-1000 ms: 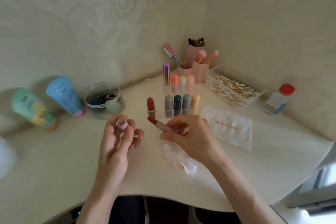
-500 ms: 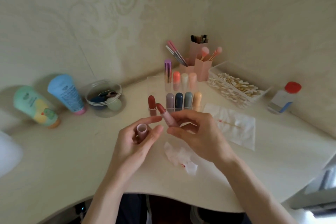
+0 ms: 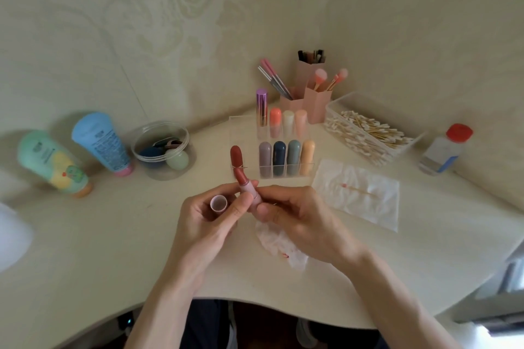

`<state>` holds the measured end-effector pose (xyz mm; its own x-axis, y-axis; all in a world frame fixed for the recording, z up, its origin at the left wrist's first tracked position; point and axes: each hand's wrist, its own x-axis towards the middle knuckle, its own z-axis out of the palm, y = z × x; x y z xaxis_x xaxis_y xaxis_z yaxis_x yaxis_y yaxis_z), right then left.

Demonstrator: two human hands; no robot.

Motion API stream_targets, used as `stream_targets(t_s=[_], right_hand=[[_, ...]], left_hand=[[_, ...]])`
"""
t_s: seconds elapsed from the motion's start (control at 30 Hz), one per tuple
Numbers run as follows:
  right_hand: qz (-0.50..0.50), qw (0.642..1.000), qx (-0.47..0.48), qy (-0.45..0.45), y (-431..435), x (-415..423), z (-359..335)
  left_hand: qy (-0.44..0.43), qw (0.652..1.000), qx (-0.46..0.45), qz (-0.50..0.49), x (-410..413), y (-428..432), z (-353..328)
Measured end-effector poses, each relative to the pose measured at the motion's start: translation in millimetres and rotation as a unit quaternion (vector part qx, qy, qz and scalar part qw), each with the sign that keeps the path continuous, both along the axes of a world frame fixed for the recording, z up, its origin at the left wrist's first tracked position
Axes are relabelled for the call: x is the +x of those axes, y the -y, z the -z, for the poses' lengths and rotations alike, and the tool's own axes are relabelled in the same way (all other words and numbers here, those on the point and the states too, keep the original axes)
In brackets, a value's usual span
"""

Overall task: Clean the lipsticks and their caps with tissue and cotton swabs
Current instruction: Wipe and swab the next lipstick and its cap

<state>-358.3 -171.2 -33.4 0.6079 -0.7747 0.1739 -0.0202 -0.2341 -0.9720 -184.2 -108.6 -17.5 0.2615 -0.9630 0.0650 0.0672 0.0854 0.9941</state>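
My right hand (image 3: 295, 221) grips an uncapped pink lipstick (image 3: 248, 188), its red tip pointing up and away. My left hand (image 3: 209, 224) holds the pink cap (image 3: 219, 203) with its open end toward me, and its thumb and forefinger also touch the lipstick tube. A crumpled tissue (image 3: 279, 244) with red smears lies on the table under my right hand. A flat tissue (image 3: 360, 193) to the right carries a used cotton swab (image 3: 358, 190) with a red tip. A clear organiser (image 3: 286, 171) behind holds several capped lipsticks, and a red lipstick (image 3: 236, 156) stands at its left.
A clear box of cotton swabs (image 3: 365, 133) sits at the back right beside a red-capped bottle (image 3: 445, 150). Pink brush holders (image 3: 312, 99) stand in the corner. At the left are two tubes (image 3: 76, 153) and a round clear tub (image 3: 163, 150). The table's curved front edge (image 3: 255, 302) is near me.
My left hand has moved right with the cap and now meets the lipstick. The lipstick in my right hand has turned from pointing left to nearly upright.
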Motion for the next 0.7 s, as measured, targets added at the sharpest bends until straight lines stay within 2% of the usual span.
stream_targets(t_s=[0.27, 0.37, 0.53, 0.7], right_hand=[[-0.027, 0.999, -0.036, -0.004, -4.4, 1.4, -4.5], [-0.043, 0.999, -0.018, -0.010, -7.4, 1.1, -5.7], [-0.028, 0.999, -0.030, -0.032, -5.4, 0.7, -4.3], [-0.008, 0.998, -0.030, -0.050, -4.7, -1.6, -2.8]], left_hand=[[0.029, 0.999, -0.021, -0.039, 0.8, 1.7, 1.8], [0.033, 0.998, -0.014, -0.048, 1.3, 1.4, 2.0], [0.004, 1.000, -0.009, -0.002, -0.7, -1.3, 0.8], [0.024, 1.000, -0.009, -0.007, -2.0, -2.6, -1.4]])
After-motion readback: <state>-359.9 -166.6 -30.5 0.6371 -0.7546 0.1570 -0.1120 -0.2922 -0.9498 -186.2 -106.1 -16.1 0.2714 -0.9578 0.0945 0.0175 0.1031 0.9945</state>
